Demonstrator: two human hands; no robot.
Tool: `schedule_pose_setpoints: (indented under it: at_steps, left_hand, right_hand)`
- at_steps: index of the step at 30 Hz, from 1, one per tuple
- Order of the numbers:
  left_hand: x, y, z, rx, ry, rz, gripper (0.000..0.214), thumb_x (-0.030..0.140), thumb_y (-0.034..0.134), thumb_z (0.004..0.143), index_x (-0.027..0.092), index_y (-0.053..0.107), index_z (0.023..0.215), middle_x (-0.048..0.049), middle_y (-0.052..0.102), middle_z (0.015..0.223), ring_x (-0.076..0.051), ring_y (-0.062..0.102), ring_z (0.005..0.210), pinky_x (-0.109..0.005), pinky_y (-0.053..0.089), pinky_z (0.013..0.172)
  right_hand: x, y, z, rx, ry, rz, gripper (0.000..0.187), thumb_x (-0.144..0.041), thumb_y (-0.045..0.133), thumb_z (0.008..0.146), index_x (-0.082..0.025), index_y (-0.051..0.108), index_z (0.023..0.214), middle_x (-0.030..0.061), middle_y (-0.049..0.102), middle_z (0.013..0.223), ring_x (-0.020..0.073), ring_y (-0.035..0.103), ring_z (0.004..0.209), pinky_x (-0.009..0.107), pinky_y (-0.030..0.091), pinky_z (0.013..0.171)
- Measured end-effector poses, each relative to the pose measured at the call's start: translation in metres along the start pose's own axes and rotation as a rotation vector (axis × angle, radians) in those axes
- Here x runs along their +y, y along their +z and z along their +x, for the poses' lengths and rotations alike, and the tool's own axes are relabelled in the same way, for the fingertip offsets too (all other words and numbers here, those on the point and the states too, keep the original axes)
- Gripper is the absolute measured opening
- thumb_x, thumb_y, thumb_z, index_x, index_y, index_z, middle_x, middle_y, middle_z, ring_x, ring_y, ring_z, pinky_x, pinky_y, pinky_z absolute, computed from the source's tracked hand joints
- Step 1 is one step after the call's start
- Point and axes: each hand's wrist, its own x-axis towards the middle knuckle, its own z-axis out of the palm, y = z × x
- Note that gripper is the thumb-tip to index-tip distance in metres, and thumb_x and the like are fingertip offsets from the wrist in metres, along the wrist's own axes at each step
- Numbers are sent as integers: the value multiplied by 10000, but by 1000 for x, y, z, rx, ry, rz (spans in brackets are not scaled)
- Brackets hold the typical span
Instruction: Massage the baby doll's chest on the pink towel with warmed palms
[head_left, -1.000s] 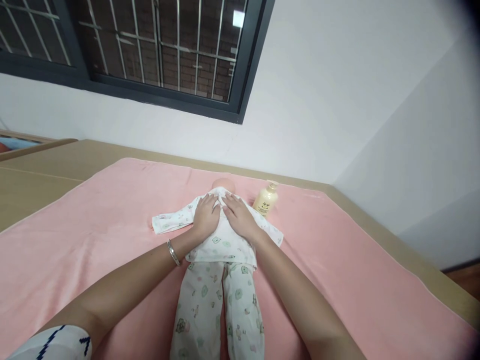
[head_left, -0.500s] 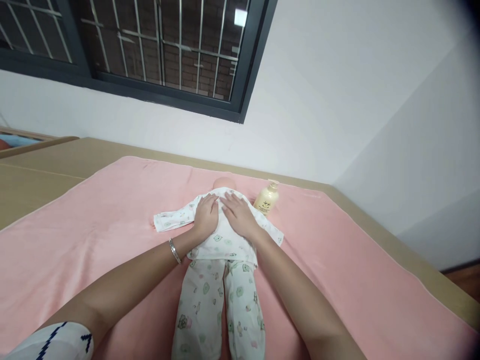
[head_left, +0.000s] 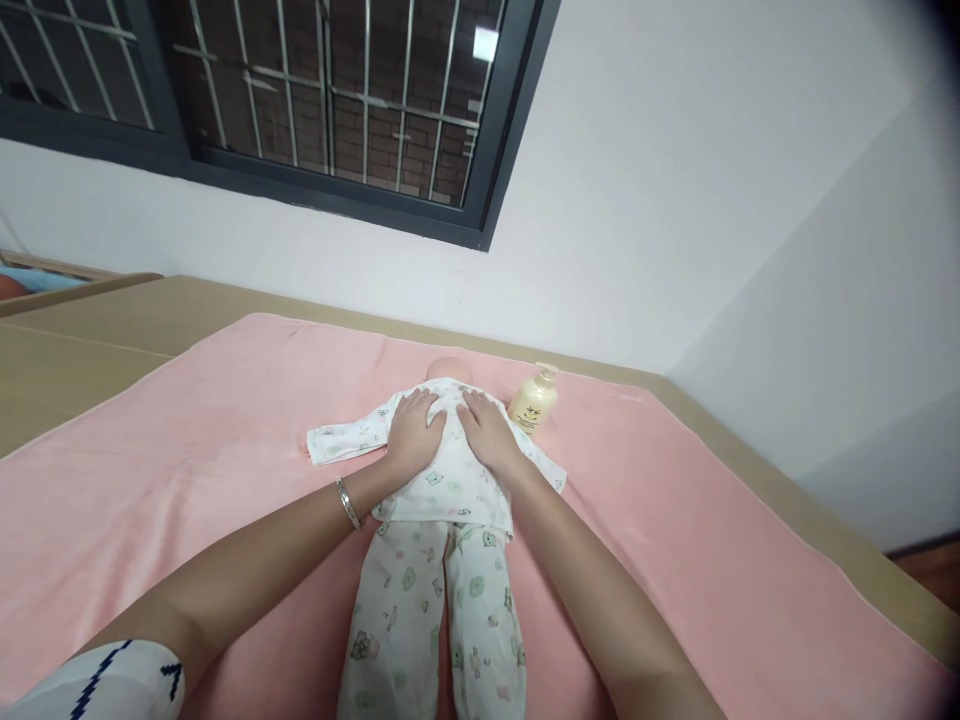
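Note:
A baby doll point(head_left: 450, 369) lies on a pink blanket, its bare head toward the wall and its arms out to the sides. It wears a white printed top point(head_left: 444, 488) and matching trousers point(head_left: 409, 600). My left hand point(head_left: 414, 432) rests flat on the left of the top's upper part, thumb apart from the fingers. On the right of the same part lies my right hand point(head_left: 486, 432), also flat, with fingers stretched out. A strip of the top shows between the two hands. The doll's face is not visible.
A pale yellow pump bottle point(head_left: 535, 400) stands on the pink blanket point(head_left: 187, 440), close to the doll's right-hand sleeve. The blanket covers a wooden surface point(head_left: 202, 300) that meets a white wall. Above is a dark-framed window point(head_left: 337, 190) with bars.
My right hand has shifted slightly to the right, so the gap between my hands is wider. My left thumb now sticks out more. The doll and bottle stay in place.

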Motion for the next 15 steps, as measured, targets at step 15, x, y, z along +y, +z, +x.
schedule_pose_setpoints:
  at_steps: [15]
  left_hand:
    - [12,-9,8,-168,-11,369,545,441,339,977,119,502,1385,-150,476,1499,-292,391,1424,-450,287,1198]
  right_hand:
    - [-30,-4,-18,-19,47,-55,470,-262,294,1012,-100,522,1389,147,504,1463,249,420,1390,386,312,1149]
